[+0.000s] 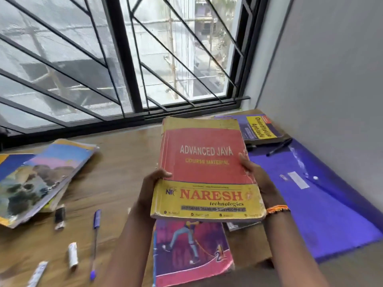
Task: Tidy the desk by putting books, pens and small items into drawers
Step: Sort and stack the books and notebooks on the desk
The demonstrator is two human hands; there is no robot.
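Observation:
A thick red and yellow book titled Advanced Java (207,168) is lifted above the wooden desk (116,162). My left hand (154,181) grips its left edge with the thumb on the cover. My right hand (256,177) grips its right edge, an orange band on the wrist. Under the book lies a pink and purple notebook (190,251). A blue pen (95,243) lies on the desk to the left. No drawer is in view.
A pile of picture-cover books (41,179) lies at the left. Small items lie near the front: a dark stick (59,216), a white tube (73,254), a silver piece (38,273). A blue folder (310,195), a dark pen (278,147) and a Quantitative Aptitude book (259,127) lie along the right wall.

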